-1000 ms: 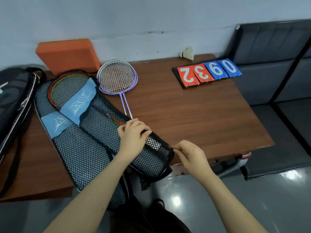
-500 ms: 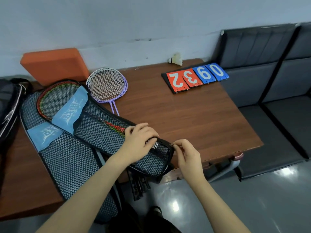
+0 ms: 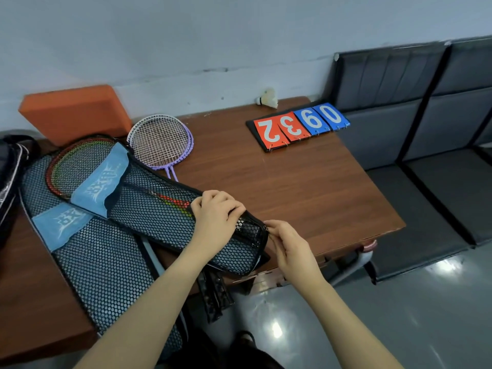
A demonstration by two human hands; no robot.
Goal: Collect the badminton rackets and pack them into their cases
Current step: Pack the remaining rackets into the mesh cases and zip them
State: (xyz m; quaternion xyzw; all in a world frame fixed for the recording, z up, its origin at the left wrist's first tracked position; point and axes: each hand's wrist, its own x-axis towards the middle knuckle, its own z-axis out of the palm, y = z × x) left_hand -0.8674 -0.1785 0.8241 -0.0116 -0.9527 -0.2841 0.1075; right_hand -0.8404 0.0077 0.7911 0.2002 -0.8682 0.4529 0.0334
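Now, at a wooden table (image 3: 306,187) beside a grey wall:
Upper mesh case (image 3: 149,206): black netting with a light-blue patch, lying diagonally across the table, its narrow end hanging over the near edge.
Inside it: a red-and-green racket (image 3: 77,166), head toward the wall, shaft showing through the netting.
Lower mesh case (image 3: 98,265): same make, lying flat beneath the first; contents cannot be told.
Loose rackets: a purple-and-white pair (image 3: 162,142) resting stacked on the table, just beyond the upper case.
Left hand (image 3: 215,219): curled, fingers pressing down and gripping the case's narrow end.
Right hand (image 3: 290,246): thumb and fingertips pinching closed at the case's end corner, seemingly on a zip pull.
Also on the table: a score flip board (image 3: 300,126), a shuttlecock (image 3: 267,98), an orange foam block (image 3: 74,113).
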